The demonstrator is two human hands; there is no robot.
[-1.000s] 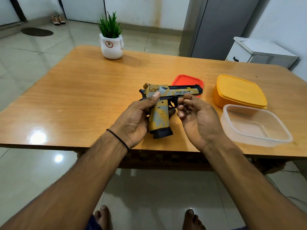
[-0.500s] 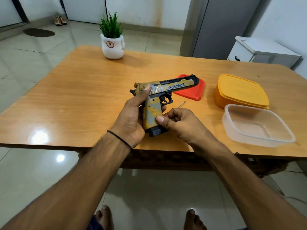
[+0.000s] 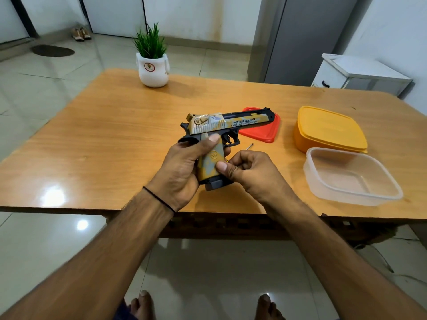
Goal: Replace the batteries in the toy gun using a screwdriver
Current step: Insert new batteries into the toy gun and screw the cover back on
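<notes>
**Toy gun (image 3: 231, 122) gripped in both hands**

The left hand (image 3: 182, 167) wraps tightly round its handle, thumb across the side, with the barrel pointing right above the table (image 3: 104, 139). The right hand (image 3: 251, 172), fingers curled round a thin screwdriver (image 3: 250, 146), presses its thumb on the handle's lower end. Beyond lie a red lid (image 3: 265, 135), yellow box (image 3: 328, 130), clear tub (image 3: 351, 195) and potted plant (image 3: 152, 70). The floor (image 3: 46, 88) is tiled.

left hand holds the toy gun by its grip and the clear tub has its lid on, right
Not quite: the head view shows the clear tub open, no lid on it. The left hand does hold the toy gun by its grip.
</notes>
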